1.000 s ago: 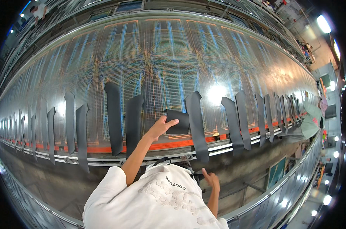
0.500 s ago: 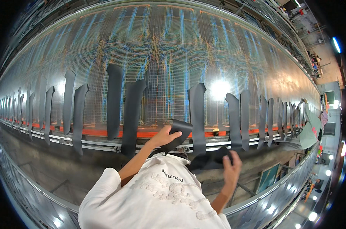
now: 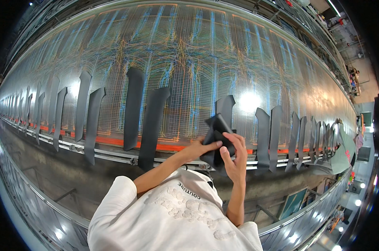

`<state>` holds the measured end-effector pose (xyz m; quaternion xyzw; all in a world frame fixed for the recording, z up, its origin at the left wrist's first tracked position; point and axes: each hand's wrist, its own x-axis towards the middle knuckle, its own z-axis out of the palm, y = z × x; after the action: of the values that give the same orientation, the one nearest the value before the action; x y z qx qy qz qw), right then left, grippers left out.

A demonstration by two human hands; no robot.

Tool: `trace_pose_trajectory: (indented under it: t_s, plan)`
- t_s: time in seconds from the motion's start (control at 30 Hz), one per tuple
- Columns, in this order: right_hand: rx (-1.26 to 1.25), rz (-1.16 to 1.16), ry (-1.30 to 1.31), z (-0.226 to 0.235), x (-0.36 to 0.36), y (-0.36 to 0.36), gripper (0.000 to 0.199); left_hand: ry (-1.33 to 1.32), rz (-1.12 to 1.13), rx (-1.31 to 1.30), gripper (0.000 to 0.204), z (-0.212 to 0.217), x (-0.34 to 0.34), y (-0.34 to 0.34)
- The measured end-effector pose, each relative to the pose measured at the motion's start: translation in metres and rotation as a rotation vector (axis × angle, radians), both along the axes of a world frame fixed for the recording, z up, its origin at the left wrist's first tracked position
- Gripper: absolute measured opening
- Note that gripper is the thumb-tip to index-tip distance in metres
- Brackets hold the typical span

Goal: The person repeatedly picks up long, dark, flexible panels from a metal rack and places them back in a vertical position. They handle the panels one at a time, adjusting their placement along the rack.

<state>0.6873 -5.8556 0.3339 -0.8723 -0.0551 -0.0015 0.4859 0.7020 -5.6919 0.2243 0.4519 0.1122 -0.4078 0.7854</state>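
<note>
A dark fabric piece (image 3: pixel 214 127), bunched and folded over, is held between my two hands above the near edge of the long table. My left hand (image 3: pixel 200 149) pinches its lower left part, thumb on top. On its right side my right hand (image 3: pixel 235 157) grips it, with thumb and fingers curled around the edge. Just behind, a flat dark grey strip (image 3: pixel 226 104) lies on the table, its lower part hidden by the held piece. Left of my hands lie two longer dark strips (image 3: pixel 133 108), one of them (image 3: pixel 154 125) hanging over the edge.
The long table (image 3: pixel 189 83) carries a web of coloured printed lines and an orange band along its near side. A metal rail (image 3: pixel 110 152) runs along the near edge. Several similar strips (image 3: pixel 262 138) lie in a row both ways. Grey-green cloth (image 3: pixel 344 150) drapes at the far right.
My right hand has come up and left from beside my body to meet my left hand. The fabric is lifted and gathered between them. The view has shifted slightly.
</note>
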Motion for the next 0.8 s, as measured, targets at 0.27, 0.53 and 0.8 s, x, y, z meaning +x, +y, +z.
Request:
trace_pose_trajectory:
  t_s: [0.27, 0.53, 0.8]
  plan:
    - [0.166, -0.590, 0.243, -0.068, -0.030, -0.080, 0.025, -0.489, 0.255, 0.614, 0.087, 0.053, 0.160, 0.060]
    - [0.158, -0.643, 0.407, -0.152, -0.094, -0.103, 0.025, -0.731, 0.499, 0.772, 0.113, 0.020, 0.442, 0.102]
    - [0.114, -0.633, 0.484, -0.165, -0.104, -0.092, 0.031, -0.402, 0.675, 0.894, 0.074, -0.123, 0.353, 0.097]
